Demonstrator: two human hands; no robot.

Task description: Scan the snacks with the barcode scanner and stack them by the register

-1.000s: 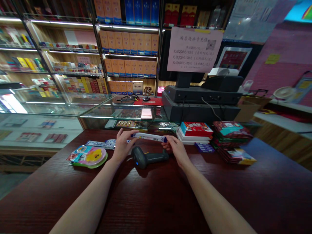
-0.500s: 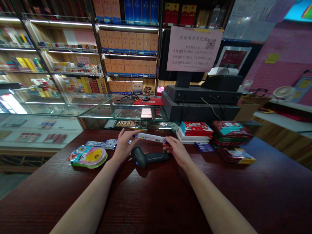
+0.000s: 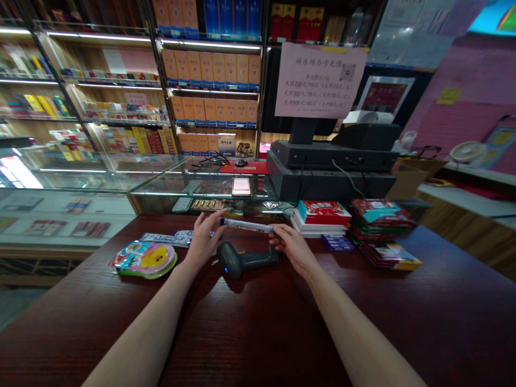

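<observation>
My left hand point(image 3: 205, 239) and my right hand point(image 3: 293, 246) pinch the two ends of a long white and blue packet point(image 3: 246, 225), held level above a dark handheld barcode scanner point(image 3: 243, 259). The scanner lies on its side on the dark wooden counter point(image 3: 258, 333), between my hands and just below the packet. Both hands have their fingers closed on the packet's ends.
Similar white and blue packets point(image 3: 167, 237) and a colourful blister-packed toy point(image 3: 143, 258) lie to the left. Stacks of red and teal packs point(image 3: 322, 216) point(image 3: 382, 231) sit to the right. A black till with a monitor point(image 3: 330, 169) and a glass display case point(image 3: 161, 183) stand behind.
The packet has tilted and shifted slightly in my hands; my left fingers have regripped its end. The scanner has not moved.
</observation>
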